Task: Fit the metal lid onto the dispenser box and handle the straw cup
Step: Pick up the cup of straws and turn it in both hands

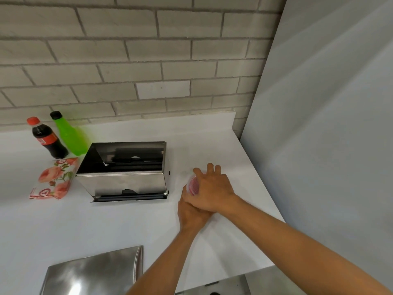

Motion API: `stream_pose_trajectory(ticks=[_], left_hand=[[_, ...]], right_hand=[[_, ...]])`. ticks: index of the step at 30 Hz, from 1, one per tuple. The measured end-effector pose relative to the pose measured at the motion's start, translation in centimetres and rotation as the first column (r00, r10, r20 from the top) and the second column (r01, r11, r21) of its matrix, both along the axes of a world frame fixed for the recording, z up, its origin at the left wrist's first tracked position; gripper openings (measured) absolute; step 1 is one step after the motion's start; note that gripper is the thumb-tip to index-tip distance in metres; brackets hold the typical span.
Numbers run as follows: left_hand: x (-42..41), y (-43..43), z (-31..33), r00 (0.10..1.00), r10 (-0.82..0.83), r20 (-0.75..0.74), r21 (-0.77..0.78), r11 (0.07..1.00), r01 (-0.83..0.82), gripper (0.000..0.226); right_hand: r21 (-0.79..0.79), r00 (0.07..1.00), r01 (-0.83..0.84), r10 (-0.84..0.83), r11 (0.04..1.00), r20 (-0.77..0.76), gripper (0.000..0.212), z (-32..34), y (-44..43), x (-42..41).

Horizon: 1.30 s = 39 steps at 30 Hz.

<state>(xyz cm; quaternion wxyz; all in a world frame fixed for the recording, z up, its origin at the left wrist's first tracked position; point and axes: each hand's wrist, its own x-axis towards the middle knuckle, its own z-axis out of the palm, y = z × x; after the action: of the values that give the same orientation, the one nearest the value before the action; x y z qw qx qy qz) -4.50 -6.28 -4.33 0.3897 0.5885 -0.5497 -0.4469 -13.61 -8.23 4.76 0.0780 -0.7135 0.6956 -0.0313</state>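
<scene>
Head view: both hands (204, 194) around cup (193, 185).

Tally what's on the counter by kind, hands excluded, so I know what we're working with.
Bottles: 2 (cola bottle, green bottle)
Metal dispenser box: 1, top open
Metal lid: 1, lying apart near the front edge
Floral tissue box: 1
Straw cup: 1, mostly hidden by both hands
Total: 6

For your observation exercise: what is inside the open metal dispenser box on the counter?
Inside the dispenser box a dark interior shows with black horizontal bars and a small white patch. Its front wall hides the lower part, so any contents there cannot be seen.
</scene>
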Motion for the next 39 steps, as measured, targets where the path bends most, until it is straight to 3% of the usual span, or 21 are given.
stream_pose_trajectory(ticks=[3,7,11,15,19,22,25,30,35,39], left_hand=[[0.0,0.0,0.0,1.000,0.001,0.013,-0.064,0.998,0.000,0.083],[0.2,0.1,-0.1,1.000,0.017,0.004,-0.071,0.997,-0.017,0.091],[0.1,-0.2,-0.3,0.999,0.027,0.018,-0.073,0.997,-0.025,0.085],[0.0,-0.3,-0.7,0.999,0.050,0.009,-0.030,0.998,-0.049,0.059],[0.6,-0.7,-1.6,0.999,0.016,0.037,-0.013,1.000,-0.015,0.086],[0.5,-0.6,-1.3,0.999,0.014,0.039,-0.005,1.000,-0.013,0.081],[0.0,-0.3,-0.8,1.000,0.020,0.022,-0.059,0.998,-0.019,0.076],[0.1,-0.1,-0.8,0.999,0.032,0.004,-0.096,0.995,-0.032,0.090],[0.4,-0.3,-0.8,0.999,0.017,0.037,-0.096,0.995,-0.013,0.092],[1.0,-0.5,-0.8,0.999,-0.018,0.036,-0.095,0.995,0.021,0.076]], right_hand=[[0.008,0.947,-0.320,0.320,0.947,0.034,0.093,0.7,0.2,-3.4],[-0.059,0.910,-0.413,0.415,0.909,0.025,0.091,0.1,0.1,-5.0],[-0.186,0.930,-0.357,0.367,0.916,0.023,0.086,-0.8,0.5,-4.0],[-0.226,0.999,-0.022,0.033,0.974,0.043,0.085,-1.8,1.8,-0.9],[-0.179,0.979,0.201,-0.205,0.963,-0.004,0.086,-2.0,1.9,1.8],[-0.128,0.992,0.126,-0.127,0.984,0.005,0.095,-1.4,1.5,0.8],[-0.106,0.983,-0.155,0.164,0.982,0.082,0.099,-0.6,1.2,-2.2],[-0.064,0.913,-0.400,0.404,0.914,0.057,0.095,-0.2,0.5,-5.0],[-0.166,0.916,-0.393,0.401,0.904,0.017,0.089,-0.8,0.5,-4.2],[-0.226,0.979,-0.193,0.202,0.955,0.019,0.087,-1.8,1.6,-2.1]])
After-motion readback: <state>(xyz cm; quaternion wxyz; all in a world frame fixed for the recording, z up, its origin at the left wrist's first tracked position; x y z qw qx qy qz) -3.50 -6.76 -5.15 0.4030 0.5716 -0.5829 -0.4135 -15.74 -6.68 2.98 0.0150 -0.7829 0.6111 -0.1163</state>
